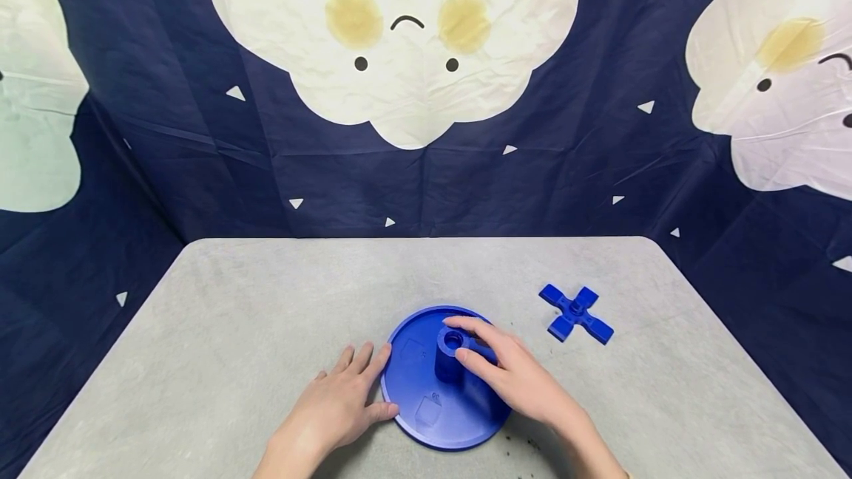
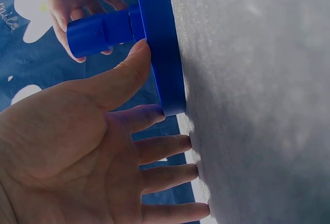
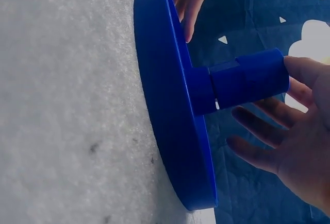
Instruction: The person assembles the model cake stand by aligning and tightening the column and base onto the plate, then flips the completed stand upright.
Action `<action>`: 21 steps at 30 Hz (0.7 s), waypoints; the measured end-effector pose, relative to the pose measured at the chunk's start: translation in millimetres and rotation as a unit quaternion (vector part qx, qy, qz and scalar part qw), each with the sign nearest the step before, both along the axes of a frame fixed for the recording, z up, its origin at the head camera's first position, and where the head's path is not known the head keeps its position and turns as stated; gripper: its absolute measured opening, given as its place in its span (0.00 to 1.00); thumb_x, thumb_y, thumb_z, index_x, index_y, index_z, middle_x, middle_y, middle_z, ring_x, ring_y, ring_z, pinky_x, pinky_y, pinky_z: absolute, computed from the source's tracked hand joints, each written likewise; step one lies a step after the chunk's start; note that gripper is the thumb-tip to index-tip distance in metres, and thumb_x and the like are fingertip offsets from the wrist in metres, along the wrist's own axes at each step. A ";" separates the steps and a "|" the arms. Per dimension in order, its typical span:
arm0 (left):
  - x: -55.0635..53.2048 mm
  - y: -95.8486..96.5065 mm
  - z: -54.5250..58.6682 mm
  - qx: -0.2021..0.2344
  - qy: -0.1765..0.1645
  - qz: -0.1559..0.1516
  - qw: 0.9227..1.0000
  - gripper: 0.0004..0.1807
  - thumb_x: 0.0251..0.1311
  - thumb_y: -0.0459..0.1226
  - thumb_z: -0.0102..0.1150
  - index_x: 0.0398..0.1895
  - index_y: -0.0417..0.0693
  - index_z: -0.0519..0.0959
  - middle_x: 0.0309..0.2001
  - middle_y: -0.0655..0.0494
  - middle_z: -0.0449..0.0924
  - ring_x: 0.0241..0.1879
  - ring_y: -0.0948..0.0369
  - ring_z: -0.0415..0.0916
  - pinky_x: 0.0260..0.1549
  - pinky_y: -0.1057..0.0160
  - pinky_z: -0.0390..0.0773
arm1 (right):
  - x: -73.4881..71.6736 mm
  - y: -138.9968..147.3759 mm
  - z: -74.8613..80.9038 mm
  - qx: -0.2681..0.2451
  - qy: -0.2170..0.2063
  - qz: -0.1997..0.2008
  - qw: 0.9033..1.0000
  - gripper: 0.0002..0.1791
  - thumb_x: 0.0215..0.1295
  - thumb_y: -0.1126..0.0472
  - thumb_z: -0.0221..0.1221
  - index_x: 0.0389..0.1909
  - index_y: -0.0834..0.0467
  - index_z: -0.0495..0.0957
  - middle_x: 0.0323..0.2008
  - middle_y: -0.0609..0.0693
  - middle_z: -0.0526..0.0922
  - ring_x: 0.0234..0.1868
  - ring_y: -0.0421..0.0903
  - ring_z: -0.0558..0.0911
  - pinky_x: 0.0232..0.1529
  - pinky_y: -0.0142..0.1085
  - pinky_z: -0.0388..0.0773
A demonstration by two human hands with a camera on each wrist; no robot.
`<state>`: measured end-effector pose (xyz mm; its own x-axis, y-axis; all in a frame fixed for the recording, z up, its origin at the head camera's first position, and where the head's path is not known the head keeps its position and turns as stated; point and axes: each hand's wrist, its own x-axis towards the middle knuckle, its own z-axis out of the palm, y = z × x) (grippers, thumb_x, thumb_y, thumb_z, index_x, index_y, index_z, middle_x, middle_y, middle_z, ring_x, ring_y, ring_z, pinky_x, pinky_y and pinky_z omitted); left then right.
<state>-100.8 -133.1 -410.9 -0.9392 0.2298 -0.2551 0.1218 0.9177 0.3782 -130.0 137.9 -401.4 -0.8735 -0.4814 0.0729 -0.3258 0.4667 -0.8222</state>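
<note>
Through the head camera I see a bare left hand point(image 1: 342, 401), a bare right hand point(image 1: 511, 374), and a yellowish sliver point(image 1: 628, 474) at bottom right of centre.

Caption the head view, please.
Left grip against a round blue tray, right grip pinching its upright post, blue cross nearby.

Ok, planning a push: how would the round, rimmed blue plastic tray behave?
The tray looks stiff, its rim cleanly curved. Broad and flat on the grey tabletop, it should slide before tipping. Its upright blue cylinder might shift: a seam gap shows.
</note>
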 end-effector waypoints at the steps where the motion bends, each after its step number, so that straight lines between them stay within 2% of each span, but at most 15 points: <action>1: 0.0 0.0 0.0 0.000 0.000 0.000 1.000 0.47 0.60 0.61 0.66 0.79 0.54 0.63 0.79 0.43 0.62 0.79 0.36 0.56 0.65 0.22 0.62 | 0.1 -0.6 -0.3 -0.002 0.001 -0.005 1.000 0.21 0.78 0.46 0.54 0.69 0.32 0.69 0.67 0.41 0.79 0.69 0.46 0.78 0.69 0.56 0.75; 6: 0.1 0.4 0.2 0.001 -0.001 0.002 1.000 0.47 0.60 0.61 0.66 0.80 0.55 0.63 0.79 0.43 0.62 0.79 0.37 0.56 0.66 0.22 0.62 | 0.7 -6.1 -2.9 0.014 0.027 -0.056 0.998 0.20 0.72 0.41 0.60 0.63 0.32 0.73 0.57 0.35 0.83 0.62 0.39 0.81 0.66 0.51 0.78; 10: 0.8 1.0 0.2 0.004 0.004 0.001 1.000 0.47 0.60 0.60 0.66 0.79 0.54 0.64 0.79 0.42 0.63 0.78 0.36 0.56 0.65 0.23 0.62 | 1.2 -8.5 -5.3 0.028 0.054 -0.078 0.995 0.21 0.69 0.39 0.63 0.61 0.32 0.73 0.55 0.35 0.83 0.60 0.38 0.81 0.64 0.50 0.79; 15: 1.3 1.6 0.0 0.006 0.007 0.001 1.000 0.47 0.60 0.60 0.66 0.79 0.54 0.64 0.78 0.42 0.63 0.78 0.36 0.56 0.66 0.23 0.62 | 1.5 -7.0 -4.9 0.024 0.039 -0.066 0.997 0.26 0.70 0.38 0.62 0.67 0.29 0.69 0.63 0.40 0.82 0.67 0.41 0.79 0.69 0.52 0.76; 21: 1.0 1.7 -0.5 0.006 0.013 -0.002 1.000 0.47 0.59 0.60 0.66 0.79 0.53 0.64 0.78 0.41 0.63 0.78 0.35 0.57 0.65 0.22 0.63 | 0.0 -1.2 -2.5 0.007 0.020 -0.017 1.000 0.26 0.78 0.45 0.54 0.74 0.30 0.64 0.71 0.44 0.76 0.72 0.45 0.76 0.71 0.55 0.73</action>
